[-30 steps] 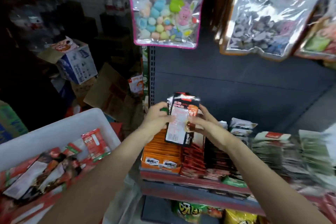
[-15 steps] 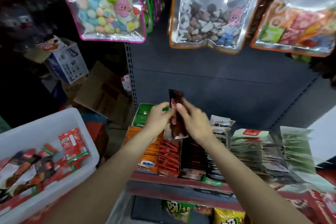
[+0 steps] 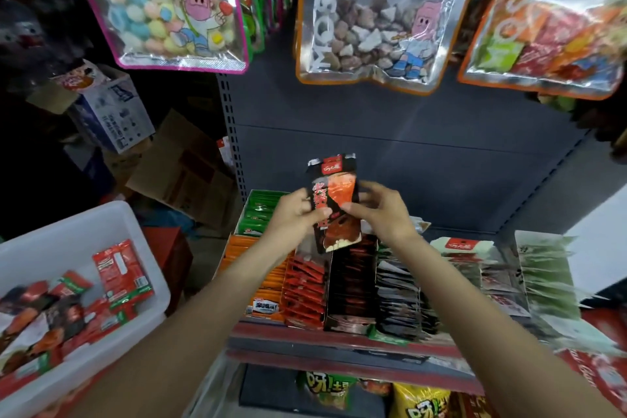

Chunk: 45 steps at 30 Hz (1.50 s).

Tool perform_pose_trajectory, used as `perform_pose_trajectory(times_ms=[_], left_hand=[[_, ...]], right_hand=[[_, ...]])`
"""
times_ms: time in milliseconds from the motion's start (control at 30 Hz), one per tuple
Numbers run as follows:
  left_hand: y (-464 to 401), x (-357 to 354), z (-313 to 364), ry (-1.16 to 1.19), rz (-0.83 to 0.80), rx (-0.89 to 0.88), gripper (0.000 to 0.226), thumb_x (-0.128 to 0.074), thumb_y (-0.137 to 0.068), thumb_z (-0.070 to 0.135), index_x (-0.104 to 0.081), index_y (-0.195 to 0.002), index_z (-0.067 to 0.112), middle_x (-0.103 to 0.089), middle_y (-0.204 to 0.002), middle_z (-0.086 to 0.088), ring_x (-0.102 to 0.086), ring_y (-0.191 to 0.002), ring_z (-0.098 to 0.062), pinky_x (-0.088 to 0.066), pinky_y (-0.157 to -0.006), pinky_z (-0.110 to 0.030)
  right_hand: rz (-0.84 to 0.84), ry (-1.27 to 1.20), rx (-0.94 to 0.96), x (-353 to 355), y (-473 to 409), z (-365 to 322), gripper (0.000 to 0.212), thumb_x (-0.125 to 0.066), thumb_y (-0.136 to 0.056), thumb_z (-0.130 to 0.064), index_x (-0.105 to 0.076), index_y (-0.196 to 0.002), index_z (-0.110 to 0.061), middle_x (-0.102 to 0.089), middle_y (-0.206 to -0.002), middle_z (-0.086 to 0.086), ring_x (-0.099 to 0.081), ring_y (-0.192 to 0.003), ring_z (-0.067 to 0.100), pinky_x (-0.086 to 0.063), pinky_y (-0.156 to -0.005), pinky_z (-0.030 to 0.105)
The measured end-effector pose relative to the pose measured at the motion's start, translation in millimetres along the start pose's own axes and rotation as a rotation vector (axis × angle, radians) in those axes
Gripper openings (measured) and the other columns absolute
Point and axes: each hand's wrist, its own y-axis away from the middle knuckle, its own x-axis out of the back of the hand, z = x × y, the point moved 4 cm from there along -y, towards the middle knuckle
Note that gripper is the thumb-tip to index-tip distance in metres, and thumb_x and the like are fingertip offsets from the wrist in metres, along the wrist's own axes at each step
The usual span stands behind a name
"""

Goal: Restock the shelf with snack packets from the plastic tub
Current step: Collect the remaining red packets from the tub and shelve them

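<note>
Meanwhile, white tub (image 3: 112,224) holds red packets (image 3: 120,270); hands grip black packet (image 3: 336,204).

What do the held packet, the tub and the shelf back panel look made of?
Black and red packet: glossy plastic or foil film, going by its sheen and creases. Tub: white moulded plastic, smooth with rounded corners. Back panel: probably painted sheet metal, matt dark grey with a perforated upright beside it.

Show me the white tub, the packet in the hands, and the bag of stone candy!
white tub (image 3: 101,224): head view, on its far rim.
black-and-red packet (image 3: 334,200): head view, on its front face.
stone candy bag (image 3: 366,30): head view, on its clear middle.
</note>
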Motion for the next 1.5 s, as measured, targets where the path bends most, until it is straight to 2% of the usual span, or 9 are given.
perform_pose_trajectory(times_ms=[100, 167, 467, 567, 700, 933, 1200, 1333, 1500], left_hand=[[-15.6, -10.9, 0.4, -0.102, 0.036, -0.066, 0.023, -0.065, -0.084, 0.003, -0.064, -0.108, 0.003, -0.07, -0.104, -0.014, -0.067, -0.095, -0.022, -0.052, -0.085, -0.033], [-27.8, -17.1, -3.6, -0.224, 0.084, -0.102, 0.016, -0.069, -0.082, 0.006, -0.068, -0.098, 0.002, -0.071, -0.099, -0.013, -0.067, -0.093, -0.023, -0.05, -0.086, -0.034], [-43.0, -38.6, -21.5, -0.468, 0.063, -0.256, 0.017, -0.069, -0.083, 0.009, -0.071, -0.096, -0.002, -0.072, -0.095, -0.008, -0.062, -0.086, -0.011, -0.04, -0.066, -0.005], [-45.5, -38.0, -37.3, -0.596, 0.013, -0.183, 0.017, -0.068, -0.084, 0.012, -0.071, -0.096, 0.0, -0.072, -0.095, -0.012, -0.062, -0.083, -0.017, -0.035, -0.059, -0.014], [-40.3, -33.8, -31.4, -0.574, 0.054, -0.25, 0.025, -0.068, -0.084, 0.009, -0.068, -0.109, 0.006, -0.069, -0.105, -0.005, -0.06, -0.094, -0.01, -0.036, -0.071, 0.0], [-42.9, -42.7, -27.4, -1.084, -0.098, -0.278, 0.018, -0.061, -0.09, 0.022, -0.068, -0.106, 0.022, -0.066, -0.108, -0.002, -0.061, -0.099, -0.023, -0.044, -0.075, -0.03], [-4.2, 28.2, -25.2, -0.735, 0.077, -0.247, 0.019, -0.064, -0.087, 0.017, -0.068, -0.106, 0.015, -0.068, -0.102, 0.001, -0.062, -0.09, -0.011, -0.05, -0.081, -0.027], [43.5, 116.0, -31.5, -0.553, 0.268, -0.162, 0.012, -0.062, -0.09, 0.021, -0.07, -0.097, 0.014, -0.07, -0.089, 0.001, -0.063, -0.083, -0.009, -0.047, -0.075, -0.018], [114.8, 241.0, -56.0, -0.69, 0.515, -0.001, 0.015, -0.055, -0.093, 0.013, -0.068, -0.095, 0.006, -0.069, -0.085, -0.01, -0.063, -0.081, -0.027, -0.04, -0.069, -0.018]], right_hand=[[0.077, 0.103, 0.04, 19.9, -3.9, -0.2, 0.012, -0.08, -0.071, -0.012, -0.071, -0.079, -0.012, -0.067, -0.074, 0.002, -0.064, -0.076, 0.019, -0.054, -0.081, 0.04], [0.161, 0.224, 0.052, 29.9, -4.7, 6.0, 0.015, -0.079, -0.073, -0.014, -0.067, -0.071, -0.004, -0.066, -0.07, 0.005, -0.061, -0.068, 0.018, -0.051, -0.073, 0.036], [0.101, 0.553, 0.029, 36.2, -1.0, 37.1, 0.021, -0.074, -0.08, -0.016, -0.067, -0.095, -0.002, -0.069, -0.083, 0.008, -0.066, -0.08, 0.023, -0.051, -0.074, 0.03], [-0.017, 0.632, -0.005, 34.3, -2.8, 40.9, 0.026, -0.074, -0.079, -0.024, -0.067, -0.1, -0.009, -0.07, -0.091, 0.008, -0.065, -0.085, 0.024, -0.053, -0.079, 0.038], [0.006, 0.691, 0.134, 31.3, -0.6, 27.5, 0.014, -0.064, -0.087, -0.018, -0.069, -0.098, -0.024, -0.071, -0.092, -0.001, -0.063, -0.085, 0.016, -0.053, -0.076, 0.036], [-0.109, 1.207, 0.169, 6.1, -1.6, 28.7, 0.018, -0.046, -0.091, -0.007, -0.063, -0.095, -0.013, -0.062, -0.088, 0.01, -0.062, -0.087, 0.032, -0.036, -0.058, 0.032], [-0.081, 0.618, 0.242, -37.6, 12.3, -4.3, 0.023, -0.059, -0.089, -0.015, -0.068, -0.111, -0.014, -0.069, -0.11, 0.001, -0.064, -0.101, 0.02, -0.048, -0.091, 0.031], [-0.222, 0.461, 0.283, -116.1, 30.2, -40.4, 0.023, -0.059, -0.089, -0.011, -0.067, -0.111, -0.011, -0.071, -0.105, 0.004, -0.065, -0.096, 0.017, -0.047, -0.093, 0.028], [-0.445, 0.442, 0.339, -246.5, 57.7, -78.9, 0.026, -0.058, -0.087, -0.007, -0.067, -0.111, -0.008, -0.07, -0.106, 0.01, -0.065, -0.099, 0.022, -0.044, -0.086, 0.025]])
